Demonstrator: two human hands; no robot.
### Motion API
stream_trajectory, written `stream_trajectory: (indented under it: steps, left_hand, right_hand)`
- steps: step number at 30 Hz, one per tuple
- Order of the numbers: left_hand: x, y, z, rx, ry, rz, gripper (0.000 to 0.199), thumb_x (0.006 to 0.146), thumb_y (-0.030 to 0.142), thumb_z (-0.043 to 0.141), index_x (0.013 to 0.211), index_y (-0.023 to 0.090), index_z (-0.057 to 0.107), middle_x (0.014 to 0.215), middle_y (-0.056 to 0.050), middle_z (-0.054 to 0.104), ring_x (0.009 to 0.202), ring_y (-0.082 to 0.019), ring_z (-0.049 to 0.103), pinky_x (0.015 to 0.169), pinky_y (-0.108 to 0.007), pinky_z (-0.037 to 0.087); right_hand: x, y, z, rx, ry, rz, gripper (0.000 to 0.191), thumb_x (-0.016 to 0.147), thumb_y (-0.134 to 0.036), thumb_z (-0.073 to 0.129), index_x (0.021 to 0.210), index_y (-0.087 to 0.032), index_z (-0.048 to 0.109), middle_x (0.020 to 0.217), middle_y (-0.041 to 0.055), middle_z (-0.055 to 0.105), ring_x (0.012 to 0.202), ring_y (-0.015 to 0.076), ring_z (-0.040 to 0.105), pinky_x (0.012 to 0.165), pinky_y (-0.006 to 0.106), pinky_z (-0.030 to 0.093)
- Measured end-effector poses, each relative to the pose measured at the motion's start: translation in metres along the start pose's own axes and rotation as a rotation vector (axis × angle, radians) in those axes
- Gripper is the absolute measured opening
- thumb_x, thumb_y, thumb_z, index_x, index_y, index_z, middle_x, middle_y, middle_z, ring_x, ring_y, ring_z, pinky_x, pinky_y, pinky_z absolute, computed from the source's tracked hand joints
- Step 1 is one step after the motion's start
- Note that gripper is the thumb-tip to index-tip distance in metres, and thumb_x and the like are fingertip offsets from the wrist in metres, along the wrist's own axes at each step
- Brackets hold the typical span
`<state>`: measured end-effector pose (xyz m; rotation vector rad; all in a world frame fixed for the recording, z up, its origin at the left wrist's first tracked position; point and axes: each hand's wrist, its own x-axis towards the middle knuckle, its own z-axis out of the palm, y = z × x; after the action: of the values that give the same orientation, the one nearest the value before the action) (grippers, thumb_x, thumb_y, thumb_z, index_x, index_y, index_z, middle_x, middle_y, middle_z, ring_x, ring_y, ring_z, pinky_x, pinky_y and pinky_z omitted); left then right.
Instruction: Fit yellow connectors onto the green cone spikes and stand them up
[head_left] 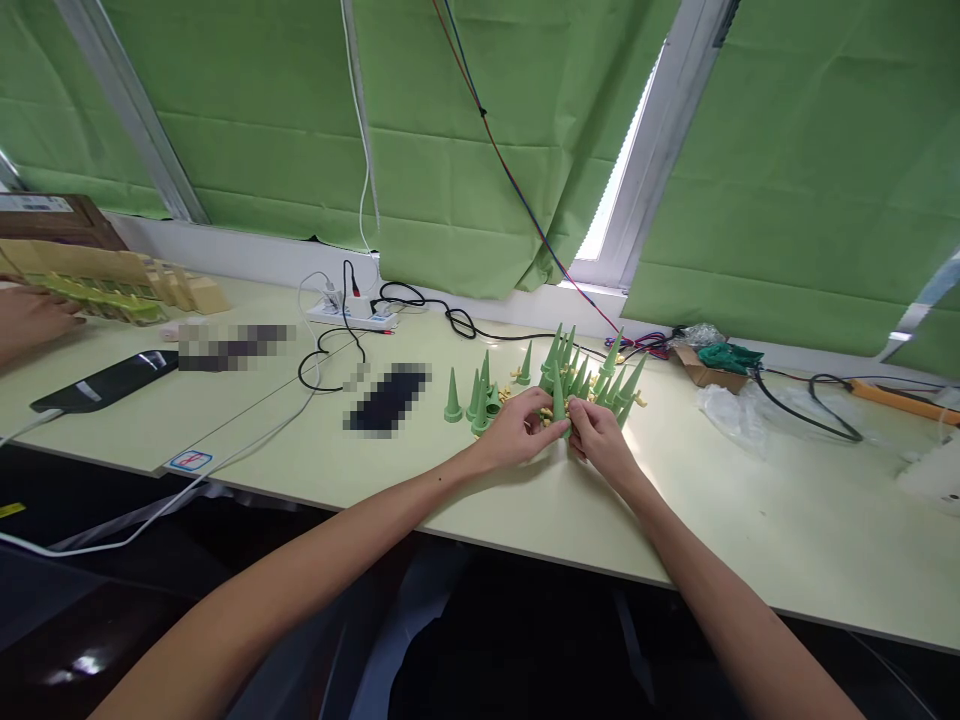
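My left hand (517, 430) is closed around the base of a green plastic cone (558, 393), which points upward. Pressed against the right side of that cone's base, my right hand (602, 441) has its fingers pinched together; whatever is between them is hidden. Behind both hands several more green cones (554, 352) stand or lean in a cluster on the table. To the left is a smaller group, with one upright cone (452, 398) at its outer side. Small yellow pieces (504, 394) lie among the cones.
A blurred dark object (388, 400) lies left of the cones. Behind it are a power strip (350, 315) and black cables (461, 322). At right sit a small cardboard box (709, 368) and clear plastic bags (739, 415). Another person's hand (37, 318) is at far left.
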<state>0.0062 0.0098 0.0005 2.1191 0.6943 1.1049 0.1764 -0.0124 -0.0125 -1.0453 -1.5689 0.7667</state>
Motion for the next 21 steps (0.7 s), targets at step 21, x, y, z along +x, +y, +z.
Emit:
stream_trajectory:
  steps: [21]
  left_hand:
    - [-0.0044, -0.0042, 0.0058, 0.319, 0.098, 0.155, 0.024, 0.096, 0.029, 0.050, 0.118, 0.022, 0.058, 0.117, -0.007, 0.052, 0.058, -0.006, 0.046, 0.062, -0.026, 0.044]
  right_hand:
    - [0.0014, -0.0026, 0.0025, 0.016, 0.092, 0.025, 0.055, 0.094, -0.060, 0.048, 0.055, -0.022, 0.038, 0.043, -0.0058, 0.036, 0.037, 0.0086, 0.035, 0.036, 0.024, 0.028]
